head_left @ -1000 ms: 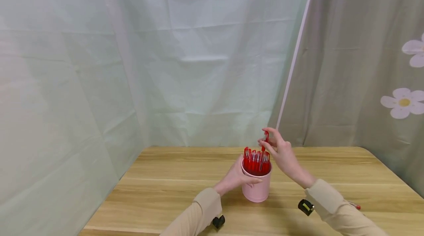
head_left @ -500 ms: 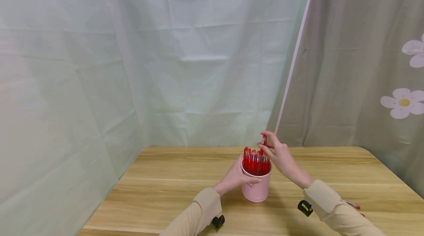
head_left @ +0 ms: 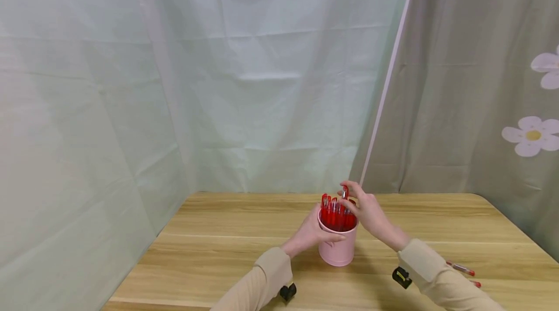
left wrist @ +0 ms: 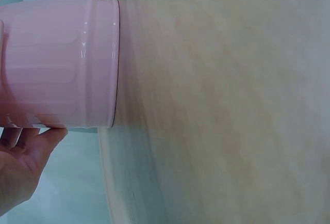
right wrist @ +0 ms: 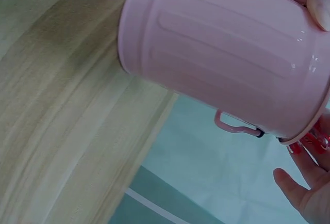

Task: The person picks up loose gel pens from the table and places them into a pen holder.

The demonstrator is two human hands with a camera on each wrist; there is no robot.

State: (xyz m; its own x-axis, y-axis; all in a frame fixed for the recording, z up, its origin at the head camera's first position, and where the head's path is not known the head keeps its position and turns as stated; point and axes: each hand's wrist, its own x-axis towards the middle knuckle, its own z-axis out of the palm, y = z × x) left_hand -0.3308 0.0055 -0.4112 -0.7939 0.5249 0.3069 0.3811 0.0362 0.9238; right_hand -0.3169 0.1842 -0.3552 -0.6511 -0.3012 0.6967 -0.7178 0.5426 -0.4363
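Note:
A pink metal bucket (head_left: 337,253) with small side handles stands upright on the table, packed with several red-capped pens (head_left: 329,210). My left hand (head_left: 311,232) grips the bucket around its left side near the rim. Above the right part of the bundle, my right hand (head_left: 369,211) pinches a red pen (head_left: 345,192) by its upper end, its lower part down among the others. In the right wrist view, the bucket wall (right wrist: 221,48) fills the middle and the fingers of my right hand (right wrist: 314,193) lie near the rim. The bucket's inside is hidden there.
Loose red pens (head_left: 461,268) lie on the wooden table (head_left: 227,243) at the right, partly behind my right sleeve (head_left: 430,267). Pale curtains (head_left: 279,83) hang behind and left of the table, and a grey flowered curtain (head_left: 458,107) hangs at the right.
My right hand has moved down and slightly left, lowering the red pen deeper into the bucket. More of the loose pens shows beside my sleeve. The left hand and bucket have stayed put.

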